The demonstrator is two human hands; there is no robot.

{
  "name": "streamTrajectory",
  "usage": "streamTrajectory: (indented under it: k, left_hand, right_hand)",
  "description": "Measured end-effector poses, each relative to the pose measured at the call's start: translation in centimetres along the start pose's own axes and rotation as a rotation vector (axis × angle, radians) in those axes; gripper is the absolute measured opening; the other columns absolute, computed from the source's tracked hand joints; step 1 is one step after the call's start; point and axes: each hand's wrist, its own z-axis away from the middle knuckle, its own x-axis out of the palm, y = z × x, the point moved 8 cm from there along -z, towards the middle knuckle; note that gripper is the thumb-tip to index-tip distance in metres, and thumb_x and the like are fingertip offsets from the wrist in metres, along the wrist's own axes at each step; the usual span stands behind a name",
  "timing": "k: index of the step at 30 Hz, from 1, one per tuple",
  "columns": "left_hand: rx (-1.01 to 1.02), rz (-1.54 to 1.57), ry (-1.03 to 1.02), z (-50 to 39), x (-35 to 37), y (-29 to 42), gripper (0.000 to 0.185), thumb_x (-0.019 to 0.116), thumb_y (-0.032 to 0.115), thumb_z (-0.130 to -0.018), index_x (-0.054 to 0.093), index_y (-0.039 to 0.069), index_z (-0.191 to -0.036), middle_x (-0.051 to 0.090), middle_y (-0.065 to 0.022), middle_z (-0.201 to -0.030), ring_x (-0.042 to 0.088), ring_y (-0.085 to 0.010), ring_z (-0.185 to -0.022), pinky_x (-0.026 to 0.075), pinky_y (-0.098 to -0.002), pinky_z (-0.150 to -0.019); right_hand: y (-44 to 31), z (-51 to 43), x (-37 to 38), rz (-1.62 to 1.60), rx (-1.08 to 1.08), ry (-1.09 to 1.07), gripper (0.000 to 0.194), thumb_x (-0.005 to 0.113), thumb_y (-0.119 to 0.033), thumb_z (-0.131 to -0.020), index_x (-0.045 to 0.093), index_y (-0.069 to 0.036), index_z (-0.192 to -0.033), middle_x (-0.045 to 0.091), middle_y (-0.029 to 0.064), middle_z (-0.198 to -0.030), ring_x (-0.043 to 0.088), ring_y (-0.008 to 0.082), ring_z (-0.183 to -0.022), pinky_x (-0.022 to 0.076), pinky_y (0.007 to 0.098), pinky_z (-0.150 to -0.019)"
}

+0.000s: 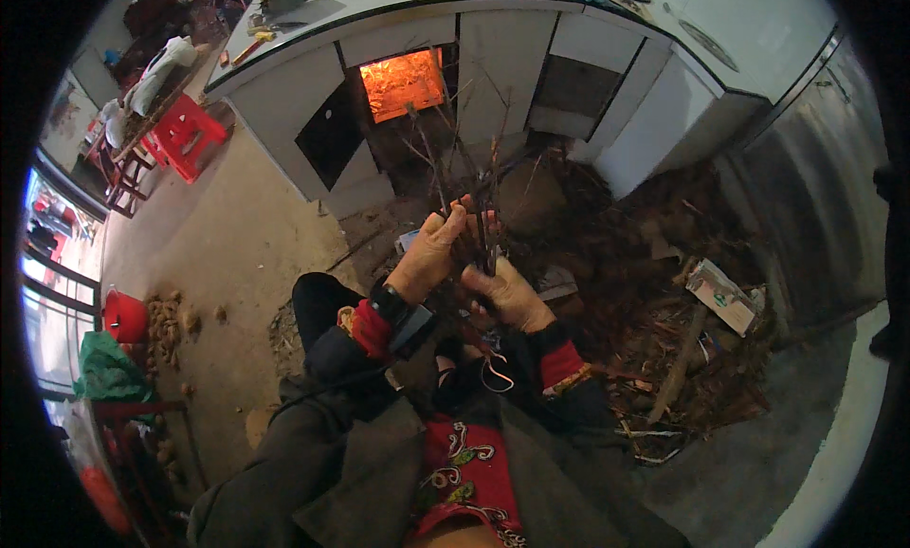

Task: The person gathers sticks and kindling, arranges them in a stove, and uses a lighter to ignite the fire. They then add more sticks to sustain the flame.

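A bundle of thin, dry branched twigs (480, 214) stands upright between my two hands. My left hand (426, 249) wraps its fingers round the twigs on the left side. Lower down, my right hand (508, 292) grips their bottom ends. The twigs' tips reach up in front of the tiled stove (505, 64). Behind them, the stove's firebox opening (402, 86) glows bright orange with fire. Next to the opening, a dark panel (333, 139) rests at an angle against the tiles.
Brushwood and bark (640, 299) litter the floor at right, with a torn carton (721, 295) on top. A metal door (817, 178) stands beyond. At left are a red plastic stool (185, 137), a red bucket (126, 317) and scattered tubers (165, 327). A hammer (254, 45) lies on the counter.
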Motion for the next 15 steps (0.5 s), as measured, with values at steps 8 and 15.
streamTrajectory:
  k: [8, 15]
  left_hand:
    - [-0.184, 0.075, -0.374, 1.6, 3.2, 0.5, 0.079, 0.077, 0.021, -0.084, 0.036, 0.011, -0.151, 0.051, -0.0249, -0.142, 0.051, -0.0408, -0.133, 0.046, -0.0534, -0.107]
    - [-0.192, -0.330, -0.117, 0.4, 2.6, -0.7, 0.042, 0.071, 0.017, -0.091, 0.057, 0.000, -0.126, 0.055, -0.0016, -0.069, 0.053, -0.0124, -0.067, 0.048, -0.0312, -0.066]
  right_hand:
    - [2.3, 0.7, -0.3, 0.226, 0.204, -0.072, 0.031, 0.075, -0.012, -0.083, 0.059, -0.003, -0.109, 0.061, 0.0012, -0.084, 0.057, 0.0086, -0.068, 0.0438, 0.0252, -0.056]
    - [3.2, 2.1, 0.5, 0.148, 0.171, 0.095, 0.032, 0.074, -0.012, -0.083, 0.061, -0.004, -0.112, 0.064, 0.0037, -0.086, 0.063, 0.0157, -0.072, 0.0502, 0.0318, -0.061]
